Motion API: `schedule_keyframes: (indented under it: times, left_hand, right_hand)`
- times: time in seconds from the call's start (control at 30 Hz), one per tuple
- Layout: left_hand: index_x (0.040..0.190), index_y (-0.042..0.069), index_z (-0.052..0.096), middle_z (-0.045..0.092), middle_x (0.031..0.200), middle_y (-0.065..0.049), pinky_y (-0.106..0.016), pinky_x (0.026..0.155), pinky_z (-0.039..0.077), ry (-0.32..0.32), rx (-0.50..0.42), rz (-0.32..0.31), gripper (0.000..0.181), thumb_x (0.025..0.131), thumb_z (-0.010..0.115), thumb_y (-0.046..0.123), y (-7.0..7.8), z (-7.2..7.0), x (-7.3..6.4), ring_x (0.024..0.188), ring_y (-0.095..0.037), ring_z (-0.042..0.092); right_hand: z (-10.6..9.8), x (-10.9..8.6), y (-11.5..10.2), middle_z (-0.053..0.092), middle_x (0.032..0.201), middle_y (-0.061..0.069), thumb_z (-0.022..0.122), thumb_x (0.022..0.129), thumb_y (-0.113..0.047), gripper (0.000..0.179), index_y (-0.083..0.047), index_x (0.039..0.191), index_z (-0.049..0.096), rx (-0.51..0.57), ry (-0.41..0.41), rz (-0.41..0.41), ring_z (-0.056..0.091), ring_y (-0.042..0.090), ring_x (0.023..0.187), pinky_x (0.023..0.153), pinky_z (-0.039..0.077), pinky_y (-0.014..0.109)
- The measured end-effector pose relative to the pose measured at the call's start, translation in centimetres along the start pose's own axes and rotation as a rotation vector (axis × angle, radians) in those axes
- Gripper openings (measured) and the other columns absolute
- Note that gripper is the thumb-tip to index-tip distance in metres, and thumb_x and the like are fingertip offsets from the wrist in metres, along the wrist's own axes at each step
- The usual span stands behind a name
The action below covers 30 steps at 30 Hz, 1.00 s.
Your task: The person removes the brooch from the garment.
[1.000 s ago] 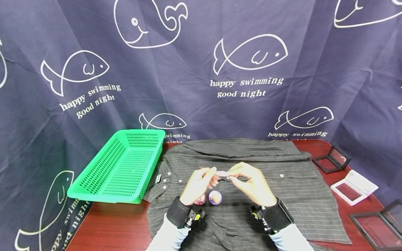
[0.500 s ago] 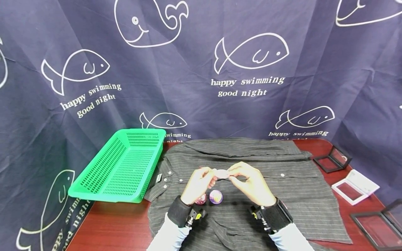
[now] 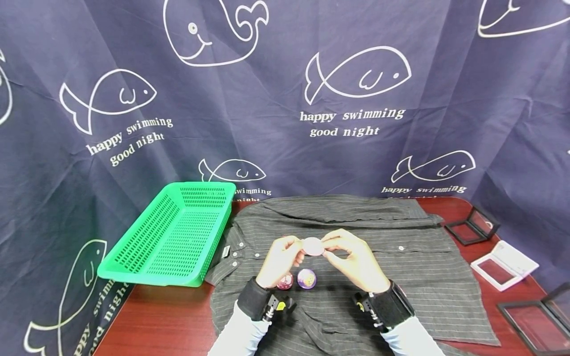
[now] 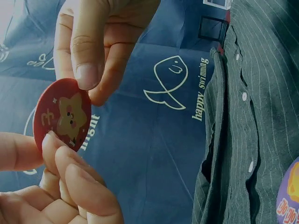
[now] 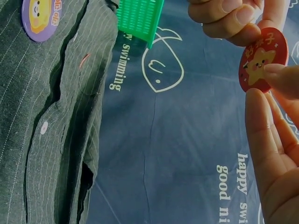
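Observation:
Between both hands a round badge point(image 3: 313, 246) is held up above a dark striped shirt point(image 3: 427, 277). Its red face with a yellow star and lettering shows in the left wrist view, badge point(image 4: 49, 105), and in the right wrist view, badge point(image 5: 250, 77). The head view shows a pale side. My left hand point(image 3: 279, 259) pinches its left edge; my right hand point(image 3: 354, 259) pinches the opposite edge. Below them on the shirt lie a purple badge point(image 3: 306, 279) and a dark red badge point(image 3: 285, 282), the latter close to the left wrist.
A green plastic basket point(image 3: 200, 269) stands at the left of the red-brown table point(image 3: 169, 316). Along the right lie a black folding case point(image 3: 467, 232), a white one point(image 3: 503, 264) and a larger dark one point(image 3: 530, 319), all opened. A printed curtain point(image 3: 267, 118) hangs behind.
Over the last second the badge has tilted from nearly edge-on to showing its broad pale side to the head view. Both hands stay in nearly the same place.

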<state>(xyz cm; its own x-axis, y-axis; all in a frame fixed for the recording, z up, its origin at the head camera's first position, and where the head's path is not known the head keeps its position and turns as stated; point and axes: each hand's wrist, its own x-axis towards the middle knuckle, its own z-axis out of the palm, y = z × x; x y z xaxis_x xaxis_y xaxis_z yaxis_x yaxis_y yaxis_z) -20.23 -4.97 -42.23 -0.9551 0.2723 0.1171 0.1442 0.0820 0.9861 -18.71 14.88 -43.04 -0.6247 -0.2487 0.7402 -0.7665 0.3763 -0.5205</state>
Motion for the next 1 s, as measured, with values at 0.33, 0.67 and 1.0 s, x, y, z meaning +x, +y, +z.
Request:
schedule_keyframes:
  times: [0.33, 0.67, 1.0]
  left_hand:
    - [0.084, -0.014, 0.059, 0.057, 0.067, -0.008, -0.017, 0.054, 0.045, 0.025, 0.048, 0.023, 0.019, 0.094, 0.053, 0.002, -0.1, -0.1, -0.2, 0.056, -0.004, 0.050]
    - [0.088, -0.010, 0.062, 0.061, 0.075, -0.027, -0.017, 0.060, 0.047, 0.004, 0.121, 0.137, 0.019, 0.097, 0.055, 0.006, -0.1, -0.3, -0.1, 0.062, -0.005, 0.053]
    - [0.088, -0.002, 0.062, 0.061, 0.075, -0.017, -0.018, 0.064, 0.045, -0.009, 0.215, 0.246, 0.016, 0.098, 0.055, 0.007, 0.2, -0.2, -0.3, 0.067, -0.002, 0.051]
  right_hand:
    - [-0.7, 0.1, -0.4, 0.068, 0.100, 0.009, 0.075, 0.076, 0.011, 0.028, -0.006, 0.097, 0.074, 0.023, 0.024, 0.089, 0.065, 0.013, 0.092, 0.080, 0.053, 0.016]
    - [-2.1, 1.0, -1.0, 0.071, 0.099, 0.010, 0.068, 0.086, 0.004, 0.020, -0.006, 0.103, 0.072, 0.058, 0.089, 0.290, 0.062, -0.003, 0.087, 0.078, 0.050, 0.010]
    - [-0.9, 1.8, -1.4, 0.073, 0.098, 0.014, 0.069, 0.089, -0.004, 0.019, -0.001, 0.108, 0.070, 0.140, 0.003, 0.391, 0.064, -0.001, 0.083, 0.073, 0.052, 0.015]
